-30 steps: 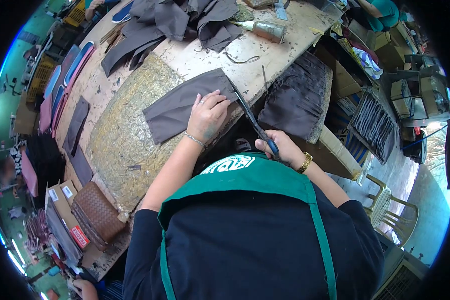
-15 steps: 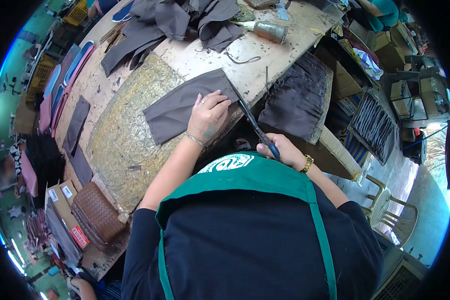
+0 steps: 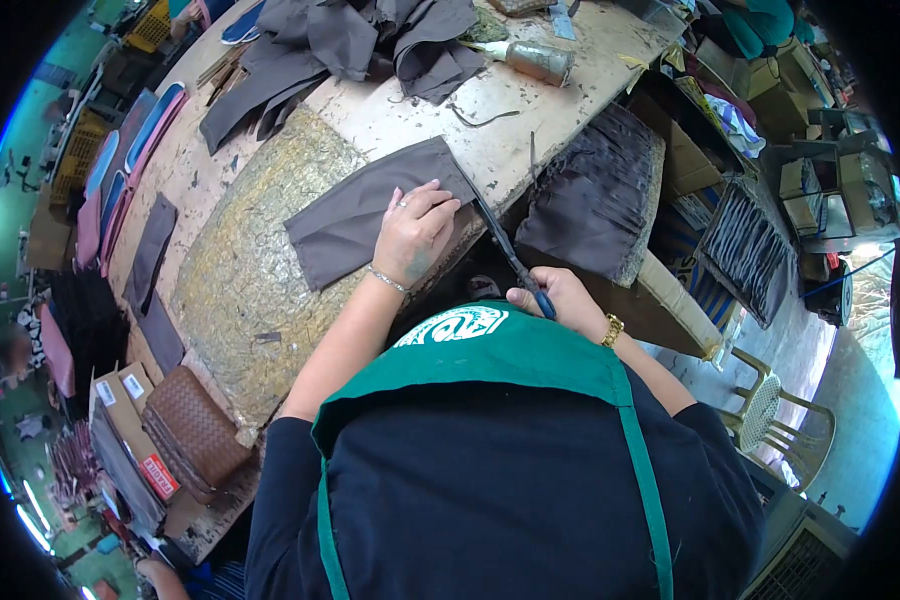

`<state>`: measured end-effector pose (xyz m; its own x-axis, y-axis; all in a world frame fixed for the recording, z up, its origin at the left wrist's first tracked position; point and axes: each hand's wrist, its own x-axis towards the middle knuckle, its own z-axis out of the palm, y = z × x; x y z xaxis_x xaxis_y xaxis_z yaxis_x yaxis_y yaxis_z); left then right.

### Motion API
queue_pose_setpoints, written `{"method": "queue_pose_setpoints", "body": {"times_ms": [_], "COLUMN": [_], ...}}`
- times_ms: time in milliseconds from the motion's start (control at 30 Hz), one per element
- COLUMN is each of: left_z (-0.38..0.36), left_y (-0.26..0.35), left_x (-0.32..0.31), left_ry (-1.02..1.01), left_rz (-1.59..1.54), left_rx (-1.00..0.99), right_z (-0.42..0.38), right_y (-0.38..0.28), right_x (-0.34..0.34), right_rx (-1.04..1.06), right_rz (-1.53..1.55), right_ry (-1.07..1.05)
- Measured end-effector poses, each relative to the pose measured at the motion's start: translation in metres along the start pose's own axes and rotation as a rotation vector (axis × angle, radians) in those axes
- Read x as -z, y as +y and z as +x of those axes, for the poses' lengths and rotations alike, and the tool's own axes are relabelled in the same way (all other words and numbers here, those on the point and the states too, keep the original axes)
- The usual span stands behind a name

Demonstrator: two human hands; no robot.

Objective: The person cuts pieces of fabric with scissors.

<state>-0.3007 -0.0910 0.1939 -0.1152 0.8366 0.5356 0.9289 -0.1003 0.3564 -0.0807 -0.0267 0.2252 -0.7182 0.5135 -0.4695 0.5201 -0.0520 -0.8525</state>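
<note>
My left hand (image 3: pixel 417 232), with fingers bent, holds down a dark grey strip of leather-like material (image 3: pixel 335 225) at the near edge of the worktable. My right hand (image 3: pixel 567 303) is closed around the handle of long dark scissors (image 3: pixel 510 255) with blue on the grip. The scissor blades lie along the right end of the strip, just beyond my left fingertips. Whether the blades are fully closed is hard to tell. Part of the strip is hidden under my left hand.
A wrinkled yellowish pad (image 3: pixel 270 250) lies under the strip on the worktable (image 3: pixel 610 35). Grey scraps (image 3: pixel 340 40) are heaped at the back, near a jar (image 3: pixel 540 62). A brown woven bag (image 3: pixel 195 425) stands left, a carton with dark pieces (image 3: pixel 600 200) right.
My right hand has shifted slightly left with the scissors, and its thumb has moved on the handle. My left hand and the strip have stayed nearly still.
</note>
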Motion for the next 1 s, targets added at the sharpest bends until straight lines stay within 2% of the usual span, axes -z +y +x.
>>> {"method": "queue_pose_setpoints", "body": {"times_ms": [200,267,400,600,1000], "left_z": [0.0,0.0,-0.001,-0.002,-0.002], "left_y": [0.001,0.001,0.002,0.0,-0.001], "left_x": [0.002,0.003,0.004,0.003,0.006], "left_ry": [-0.023,-0.028,-0.03,-0.023,-0.032], "left_rz": [-0.014,-0.021,-0.034,-0.057,-0.087], "left_rx": [-0.014,-0.024,-0.019,-0.013,-0.039], "right_z": [0.009,0.017,0.026,0.024,0.042], "right_y": [-0.002,-0.005,-0.011,-0.01,-0.022], "right_x": [-0.001,-0.002,-0.006,-0.008,-0.005], "right_rx": [0.022,-0.062,-0.059,-0.05,-0.075], "right_rz": [0.012,0.072,0.123,0.033,0.181], "right_ry": [-0.032,-0.08,-0.074,-0.016,-0.053]}}
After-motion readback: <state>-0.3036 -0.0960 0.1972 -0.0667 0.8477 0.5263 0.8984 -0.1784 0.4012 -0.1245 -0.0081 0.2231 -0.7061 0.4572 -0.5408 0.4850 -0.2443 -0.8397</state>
